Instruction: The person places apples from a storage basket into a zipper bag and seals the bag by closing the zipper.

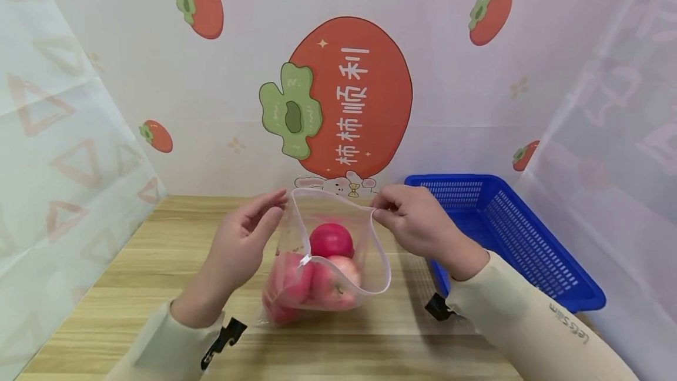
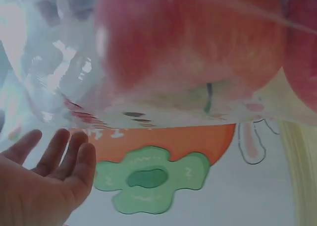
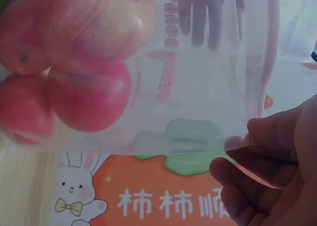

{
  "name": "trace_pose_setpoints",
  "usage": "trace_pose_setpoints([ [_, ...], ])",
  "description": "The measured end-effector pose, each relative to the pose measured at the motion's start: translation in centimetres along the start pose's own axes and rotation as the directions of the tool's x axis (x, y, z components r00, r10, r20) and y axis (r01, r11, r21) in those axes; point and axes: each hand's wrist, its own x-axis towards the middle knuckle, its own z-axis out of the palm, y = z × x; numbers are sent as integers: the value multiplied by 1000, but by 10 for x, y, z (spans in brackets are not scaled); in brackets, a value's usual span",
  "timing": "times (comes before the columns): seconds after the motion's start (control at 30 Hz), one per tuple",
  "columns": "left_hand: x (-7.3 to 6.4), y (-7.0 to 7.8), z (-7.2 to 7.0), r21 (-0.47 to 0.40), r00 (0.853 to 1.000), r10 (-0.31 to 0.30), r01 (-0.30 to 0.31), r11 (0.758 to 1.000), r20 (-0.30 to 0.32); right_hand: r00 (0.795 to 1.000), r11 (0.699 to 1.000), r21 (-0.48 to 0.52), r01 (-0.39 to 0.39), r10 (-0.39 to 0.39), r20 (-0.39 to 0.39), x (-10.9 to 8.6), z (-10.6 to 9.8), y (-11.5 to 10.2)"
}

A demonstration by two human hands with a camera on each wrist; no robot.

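Observation:
A clear zip bag (image 1: 388, 272) with a white zip band stands gaping open in the middle of the table. Inside are several red and pink fruits, among them an apple (image 1: 338, 284) with a stem and a smooth, deep pink round fruit (image 1: 331, 240). Its white slider (image 1: 305, 260) sits at the near left of the mouth. My right hand (image 1: 415, 219) pinches the rim at the far right corner between thumb and fingertips. Beside the left rim is my left hand (image 1: 240, 243), its fingers (image 2: 58, 149) loosely extended; whether they touch the plastic I cannot tell.
A blue plastic basket (image 1: 499, 201) with slotted walls stands at the right, partly behind my right forearm. The wood-grain table (image 1: 174, 228) meets a white backdrop (image 1: 449, 104) printed with persimmons. Pale sheets (image 1: 69, 116) hang on both sides.

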Motion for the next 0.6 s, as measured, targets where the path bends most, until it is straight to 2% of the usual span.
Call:
trace_pose_setpoints([
  [0.07,-12,4,1,70,993,117,-116,991,-11,1000,1000,6,-18,18,-12,-1,-2,-1],
  [0.13,-22,7,2,158,971,239,-234,959,-10,999,999,14,-32,32,-24,-2,-4,0],
  [0.2,-30,7,4,242,944,331,-322,915,5,998,999,14,-41,42,-39,-3,-6,0],
  [0.27,-36,5,7,294,927,375,-366,883,26,997,999,13,-50,50,-51,-4,-7,1],
  [0.4,-38,-1,15,294,916,399,-392,872,38,996,998,8,-57,58,-70,-6,-9,1],
  [0.6,-36,-3,27,262,868,494,-467,844,-44,995,998,-4,-61,61,-80,-9,-11,1],
])
